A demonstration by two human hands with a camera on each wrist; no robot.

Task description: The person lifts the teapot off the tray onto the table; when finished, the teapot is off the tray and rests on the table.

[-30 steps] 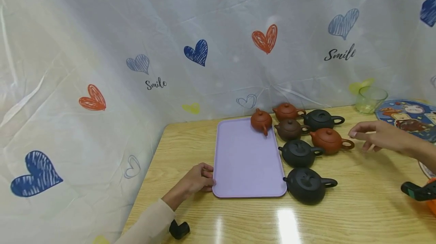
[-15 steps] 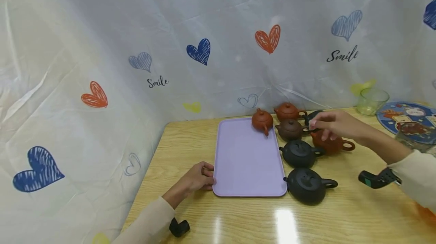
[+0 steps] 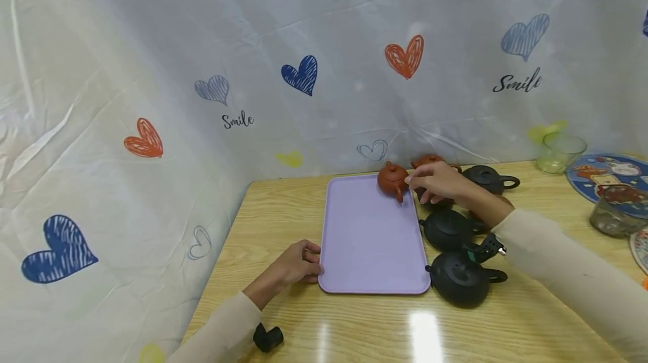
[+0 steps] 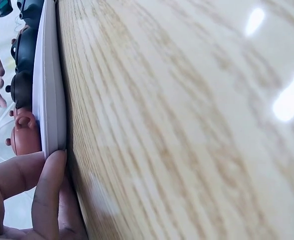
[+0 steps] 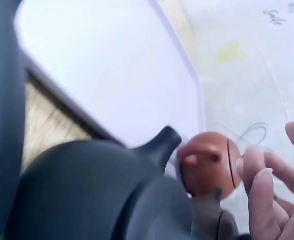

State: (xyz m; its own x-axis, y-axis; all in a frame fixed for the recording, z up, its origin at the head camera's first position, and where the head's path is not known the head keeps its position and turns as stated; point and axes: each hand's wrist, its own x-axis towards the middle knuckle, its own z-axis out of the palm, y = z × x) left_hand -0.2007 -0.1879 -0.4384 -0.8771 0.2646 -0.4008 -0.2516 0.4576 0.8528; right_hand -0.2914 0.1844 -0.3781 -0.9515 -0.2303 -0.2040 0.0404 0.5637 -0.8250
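A lilac tray [image 3: 374,239] lies on the wooden table. My left hand [image 3: 296,261] pinches its left rim near the front corner, thumb and finger on the edge [image 4: 51,125]. On the tray's far right corner stands a small red clay teapot [image 3: 391,178], spout or handle toward me. Beside it my right hand [image 3: 442,180] hovers with loosely bent fingers and thumb apart, fingertips close to the red teapot's lid [image 5: 234,160]. Under this hand a dark brown teapot [image 3: 439,204] is mostly hidden. Another red teapot [image 3: 430,158] shows behind it.
Along the tray's right side stand black teapots [image 3: 460,281], one [image 3: 445,229] partly behind the wrist camera. A further black teapot [image 3: 483,176] is at the back; a red one is mostly covered by my forearm. Right: green-tinted glass [image 3: 559,155], clear bowl [image 3: 615,219], patterned round mat [image 3: 582,180].
My right hand has swept left from the right side of the table, over the teapots, to beside the red teapot on the tray. The left hand stays at the tray's edge.
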